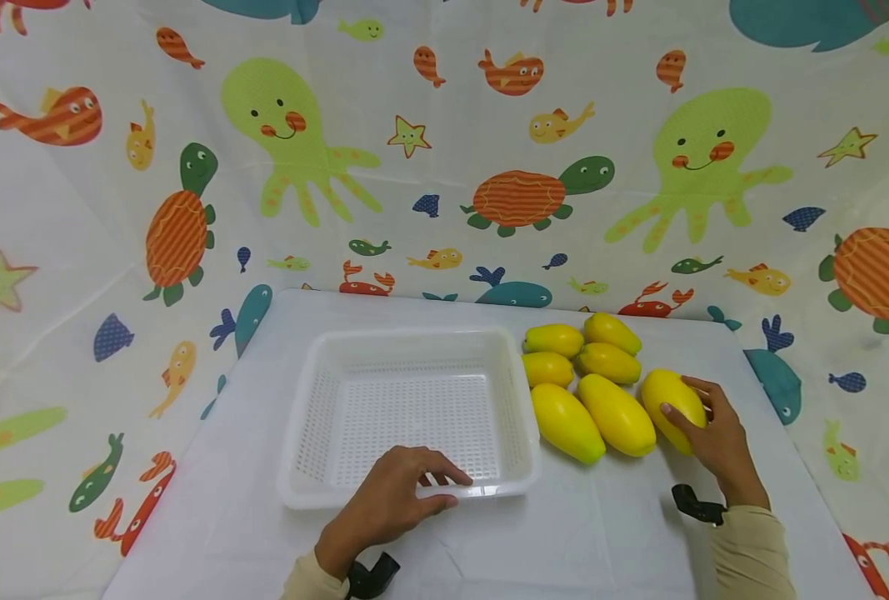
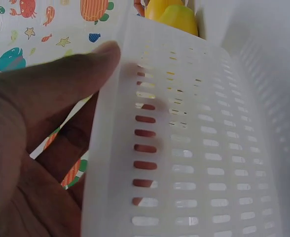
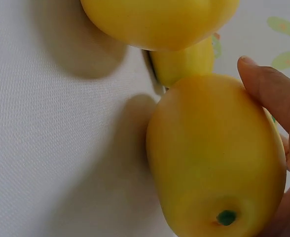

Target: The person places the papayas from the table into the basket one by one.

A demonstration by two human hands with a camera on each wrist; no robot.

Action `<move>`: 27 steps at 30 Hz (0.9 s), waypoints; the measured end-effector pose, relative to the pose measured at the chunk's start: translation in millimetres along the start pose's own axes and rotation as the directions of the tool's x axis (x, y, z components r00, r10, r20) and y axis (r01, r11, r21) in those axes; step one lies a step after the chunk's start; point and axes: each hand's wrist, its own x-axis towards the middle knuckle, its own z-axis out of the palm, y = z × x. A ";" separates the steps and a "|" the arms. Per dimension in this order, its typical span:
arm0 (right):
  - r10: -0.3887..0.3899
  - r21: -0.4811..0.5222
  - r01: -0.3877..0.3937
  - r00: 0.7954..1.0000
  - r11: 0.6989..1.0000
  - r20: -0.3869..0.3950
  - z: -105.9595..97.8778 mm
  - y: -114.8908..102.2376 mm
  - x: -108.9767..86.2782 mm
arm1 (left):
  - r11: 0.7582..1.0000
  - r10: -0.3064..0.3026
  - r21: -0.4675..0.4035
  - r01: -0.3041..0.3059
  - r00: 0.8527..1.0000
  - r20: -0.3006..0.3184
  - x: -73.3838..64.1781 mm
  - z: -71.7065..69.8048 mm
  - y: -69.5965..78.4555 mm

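Note:
A white slotted plastic basket (image 1: 414,408) stands on the table with nothing inside. My left hand (image 1: 393,500) holds its near rim, the thumb on the outer side and the fingers over the edge. Up close in the left wrist view, the thumb (image 2: 98,64) lies along the basket's wall (image 2: 194,148), and finger parts show through the slots. Over on the right, my right hand (image 1: 717,433) grips a large yellow papaya (image 1: 669,404), thumb on one side and fingers on the other. That papaya (image 3: 214,153) shows a small green end in the right wrist view.
Several more yellow papayas lie between the basket and my right hand, among them two large ones (image 1: 567,423) (image 1: 616,415) in front and smaller ones (image 1: 611,362) behind. A white cloth (image 1: 564,533) covers the table. A curtain (image 1: 444,108) printed with sea animals hangs behind.

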 end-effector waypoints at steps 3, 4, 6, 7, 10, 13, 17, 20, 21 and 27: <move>0.021 0.007 -0.021 1.000 1.000 0.008 -1.4 1.6 0.8 | 1.000 0.006 -0.001 -0.006 1.000 0.011 -0.3 2.0 1.3; 0.029 0.007 -0.029 1.000 1.000 0.009 -2.0 2.1 1.1 | 1.000 0.007 -0.002 -0.007 1.000 0.015 -0.3 2.5 1.8; 0.039 0.007 -0.039 0.999 0.999 0.010 -3.2 3.3 1.8 | 1.000 0.007 -0.004 -0.007 1.000 0.022 -0.2 3.2 3.0; 0.042 0.007 -0.042 0.999 0.999 0.010 -3.7 3.9 2.2 | 1.000 0.008 -0.005 -0.008 1.000 0.025 0.1 3.3 3.7; 0.043 0.003 -0.043 0.999 0.999 0.010 -4.8 6.3 4.0 | 1.000 0.000 -0.005 0.000 0.999 0.033 0.3 2.8 5.9; 0.038 0.001 -0.038 0.999 0.999 0.013 -5.3 8.9 6.1 | 1.000 -0.008 -0.008 0.008 0.999 0.033 0.2 1.1 7.3; 0.034 -0.004 -0.034 0.999 0.999 0.024 -6.5 11.2 7.1 | 0.999 -0.036 -0.014 0.036 0.999 0.019 -0.2 -3.6 8.2; 0.036 -0.008 -0.036 0.999 0.999 0.032 -7.6 11.3 6.3 | 0.998 -0.058 0.001 0.058 0.998 -0.007 -0.7 -10.3 8.7; 0.036 -0.010 -0.036 0.999 0.999 0.035 -8.0 11.5 6.2 | 0.998 -0.061 0.007 0.061 0.998 -0.017 -0.9 -13.0 8.7; 0.052 -0.025 -0.051 0.998 0.998 0.043 -9.3 11.7 6.7 | 0.995 -0.089 0.036 0.092 0.992 -0.089 -6.0 -35.3 7.4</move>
